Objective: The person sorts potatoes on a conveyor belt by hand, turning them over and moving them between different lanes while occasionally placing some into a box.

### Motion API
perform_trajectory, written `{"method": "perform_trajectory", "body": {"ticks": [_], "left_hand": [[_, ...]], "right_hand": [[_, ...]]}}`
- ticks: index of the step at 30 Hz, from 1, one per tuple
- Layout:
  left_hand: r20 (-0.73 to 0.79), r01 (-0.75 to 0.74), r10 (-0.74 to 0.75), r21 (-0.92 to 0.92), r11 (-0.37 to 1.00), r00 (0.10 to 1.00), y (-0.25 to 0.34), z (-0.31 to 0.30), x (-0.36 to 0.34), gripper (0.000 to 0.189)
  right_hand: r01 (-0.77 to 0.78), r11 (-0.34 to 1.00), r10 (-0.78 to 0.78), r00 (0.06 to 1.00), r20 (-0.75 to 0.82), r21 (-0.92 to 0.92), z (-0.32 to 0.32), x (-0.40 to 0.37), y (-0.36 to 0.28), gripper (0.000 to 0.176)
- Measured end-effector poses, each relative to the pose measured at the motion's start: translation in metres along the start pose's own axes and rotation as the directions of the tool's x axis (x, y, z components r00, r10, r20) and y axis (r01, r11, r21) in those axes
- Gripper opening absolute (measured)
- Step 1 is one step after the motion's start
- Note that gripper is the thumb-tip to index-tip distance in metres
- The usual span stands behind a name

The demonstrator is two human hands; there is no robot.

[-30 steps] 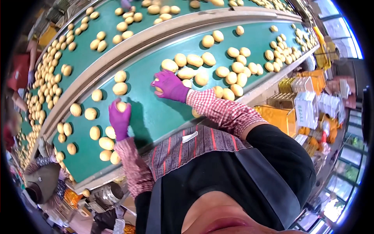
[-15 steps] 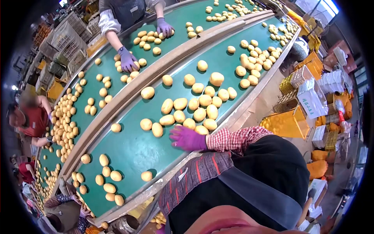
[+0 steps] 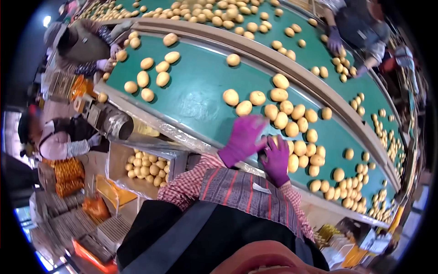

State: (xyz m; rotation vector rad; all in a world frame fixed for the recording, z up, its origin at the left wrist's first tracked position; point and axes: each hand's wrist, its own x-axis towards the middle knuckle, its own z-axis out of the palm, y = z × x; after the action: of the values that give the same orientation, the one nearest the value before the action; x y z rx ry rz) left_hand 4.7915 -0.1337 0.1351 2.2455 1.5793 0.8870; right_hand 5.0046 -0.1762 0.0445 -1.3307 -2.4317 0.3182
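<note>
My left hand (image 3: 244, 139), in a purple glove, is over the green belt (image 3: 196, 91) near its close edge. Its fingers are smeared by motion, with the thumb apart from them and nothing visible between. Close on its right, my right hand (image 3: 276, 160), gloved alike, has its fingers curled at a potato (image 3: 274, 138), which shows only in part between the fingertips. Several loose potatoes (image 3: 281, 120) lie just beyond and to the right of both hands.
A wooden divider (image 3: 310, 82) runs between two belts. A co-worker (image 3: 360, 27) reaches over the far belt at top right; another (image 3: 86, 45) is at the near belt's left end. Below that end, a third person (image 3: 68, 139) is beside a potato-filled box (image 3: 148, 169).
The view has swung round toward the belt's left end. Both my hands are now over the belt close together; before, only one showed there, lying flat beside potatoes.
</note>
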Motion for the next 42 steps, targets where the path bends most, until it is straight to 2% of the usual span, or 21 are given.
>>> {"method": "perform_trajectory", "body": {"ticks": [2,4,5,8,9,10,12,16,18,20,22,23,24,26,29,33,36,37,38,40,42], "left_hand": [[0.120,-0.050,0.050,0.003,0.999,0.991,0.002,0.019,0.001,0.064],[0.045,-0.033,0.031,0.055,0.998,0.999,-0.027,0.015,-0.006,0.065],[0.028,0.074,-0.076,0.067,0.995,0.997,-0.037,0.008,-0.006,0.066],[-0.091,0.172,-0.156,0.211,0.962,0.984,-0.099,-0.003,-0.015,0.069],[-0.053,0.300,-0.296,0.227,0.926,0.954,-0.120,-0.004,-0.021,0.071],[-0.095,0.345,-0.332,0.263,0.901,0.939,-0.127,-0.008,-0.023,0.077],[-0.069,0.444,-0.439,0.150,0.883,0.896,-0.128,-0.007,-0.023,0.079],[-0.136,0.287,-0.268,0.154,0.945,0.954,-0.099,0.012,-0.003,0.082],[-0.071,0.253,-0.243,0.202,0.946,0.967,-0.085,0.009,0.006,0.082],[-0.053,0.199,-0.192,0.326,0.924,0.980,-0.087,0.014,0.001,0.087],[-0.099,0.167,-0.139,0.389,0.906,0.985,-0.118,0.025,-0.002,0.089],[-0.075,0.233,-0.220,0.345,0.909,0.973,-0.119,0.013,0.008,0.090],[-0.046,0.306,-0.308,0.311,0.900,0.950,-0.116,-0.001,0.021,0.091],[-0.305,0.272,-0.084,0.652,0.708,0.949,-0.126,-0.005,0.033,0.082],[-0.259,0.452,-0.378,0.363,0.814,0.889,-0.150,0.007,0.045,0.085],[-0.144,0.317,-0.288,0.561,0.765,0.947,-0.111,0.011,0.062,0.075],[-0.049,0.128,-0.120,0.530,0.838,0.992,-0.055,0.026,0.065,0.074],[0.006,0.127,-0.146,0.460,0.879,0.989,-0.030,0.035,0.065,0.072],[0.194,0.225,-0.300,0.330,0.917,0.934,-0.011,0.039,0.068,0.069],[0.014,0.126,-0.134,0.255,0.959,0.991,0.006,0.069,0.052,0.065],[0.085,-0.027,-0.002,0.333,0.943,0.996,0.020,0.072,0.045,0.061]], "right_hand": [[-0.082,0.995,0.080,0.996,-0.045,-0.058,-0.014,-0.003,0.017,0.038],[-0.092,0.981,0.082,0.995,-0.064,-0.173,-0.013,-0.005,0.050,0.027],[-0.141,0.976,0.123,0.985,-0.117,-0.164,-0.020,-0.003,0.064,0.032],[-0.309,0.921,0.306,0.951,-0.049,-0.237,-0.056,0.013,0.096,0.040],[-0.371,0.901,0.341,0.926,-0.161,-0.225,-0.058,0.020,0.105,0.040],[-0.298,0.938,0.231,0.918,-0.322,-0.178,-0.034,0.017,0.141,0.044],[-0.261,0.965,0.236,0.863,-0.447,0.006,-0.044,0.063,0.120,0.050],[-0.100,0.972,0.184,0.889,-0.419,0.215,-0.018,0.144,0.053,0.056],[-0.140,0.990,0.134,0.977,-0.164,-0.025,-0.003,0.160,0.008,0.064],[-0.049,0.985,0.076,0.984,-0.161,0.166,0.023,0.149,-0.004,0.071],[0.046,0.980,-0.026,0.994,-0.102,0.195,0.006,0.145,-0.005,0.074],[0.048,0.980,-0.051,0.999,0.009,0.192,-0.010,0.141,-0.003,0.071],[0.035,0.981,-0.035,0.999,-0.004,0.192,-0.017,0.129,0.004,0.071],[0.023,0.983,-0.018,0.999,-0.029,0.184,-0.022,0.111,0.008,0.072],[-0.106,0.988,0.104,0.994,0.019,0.112,-0.060,0.083,0.010,0.064],[-0.087,0.982,0.105,0.989,0.102,-0.169,-0.038,0.045,0.052,0.057],[-0.176,0.982,0.180,0.982,-0.051,0.075,-0.079,0.035,0.069,0.057],[-0.256,0.965,0.260,0.960,-0.104,0.052,-0.081,0.034,0.076,0.057],[-0.336,0.941,0.337,0.929,-0.151,0.036,-0.083,0.031,0.079,0.058],[-0.367,0.929,0.371,0.910,-0.187,0.053,-0.080,0.025,0.084,0.058],[-0.295,0.947,0.312,0.937,-0.156,0.126,-0.074,0.011,0.074,0.059]]}}
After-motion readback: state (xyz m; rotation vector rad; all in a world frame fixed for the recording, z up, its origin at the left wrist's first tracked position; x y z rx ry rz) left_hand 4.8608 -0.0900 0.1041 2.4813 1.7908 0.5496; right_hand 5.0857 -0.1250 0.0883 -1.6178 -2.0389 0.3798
